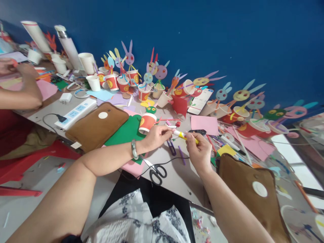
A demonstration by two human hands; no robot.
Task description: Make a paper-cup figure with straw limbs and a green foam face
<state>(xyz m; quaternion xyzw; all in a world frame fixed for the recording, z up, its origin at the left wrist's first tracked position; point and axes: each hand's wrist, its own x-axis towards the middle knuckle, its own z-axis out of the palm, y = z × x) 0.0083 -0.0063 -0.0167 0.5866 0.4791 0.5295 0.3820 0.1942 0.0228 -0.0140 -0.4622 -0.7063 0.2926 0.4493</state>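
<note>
In my right hand (198, 148) is a slim yellow-and-white marker (180, 134), its yellow end inside my curled fingers. My left hand (158, 136), a bracelet at its wrist, pinches at the white tip. Just left of the fingers, a red-and-white paper cup (147, 123) lies tilted with a small green paper face (151, 109) above it. Beyond the marker lies a white pen with a red cap (178, 124). Below my hands are a dark purple utility knife (171, 147), a purple strip (181, 155) and black-handled scissors (158, 173).
Several paper-cup rabbits (162, 72) line the wall, with a phone (200, 101) among them. Green paper (124, 131), brown pouches (97, 126) (246, 182) and a power strip (76, 114) lie around. A cable crosses near the scissors. Another person's arm (22, 87) is at left.
</note>
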